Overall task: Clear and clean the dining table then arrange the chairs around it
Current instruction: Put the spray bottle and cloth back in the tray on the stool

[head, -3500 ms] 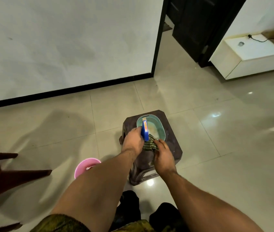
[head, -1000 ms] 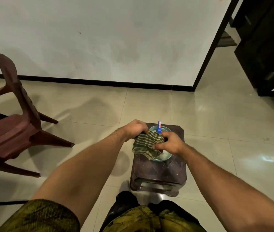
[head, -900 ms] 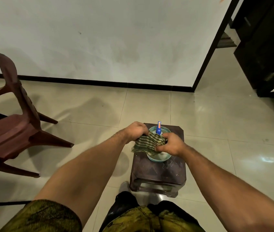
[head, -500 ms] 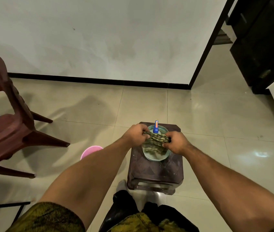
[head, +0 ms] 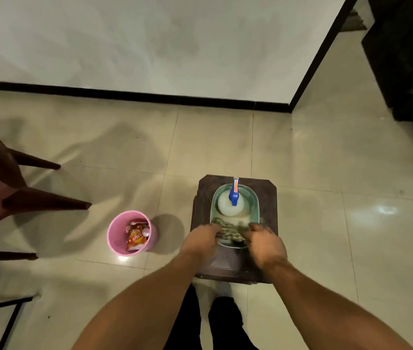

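A green striped cloth (head: pixel 230 231) lies across the near end of a teal basin (head: pixel 255 203) that stands on a low dark brown stool (head: pixel 267 198). My left hand (head: pixel 201 242) grips the cloth's left end and my right hand (head: pixel 266 242) its right end, both over the basin's near rim. A white spray bottle with a blue trigger head (head: pixel 233 197) stands in the far half of the basin. A dark red plastic chair (head: pixel 3 195) lies tipped at the left edge, legs pointing right.
A pink bin (head: pixel 117 236) holding a red snack packet (head: pixel 136 237) stands on the tiled floor left of the stool. A white wall with black skirting runs behind. A dark cabinet (head: pixel 407 51) stands at the far right. A black frame (head: pixel 5 322) shows bottom left.
The view has tilted down and the pink bin is now in full sight. Both hands have drawn the cloth toward the basin's near rim, uncovering the spray bottle's white body.
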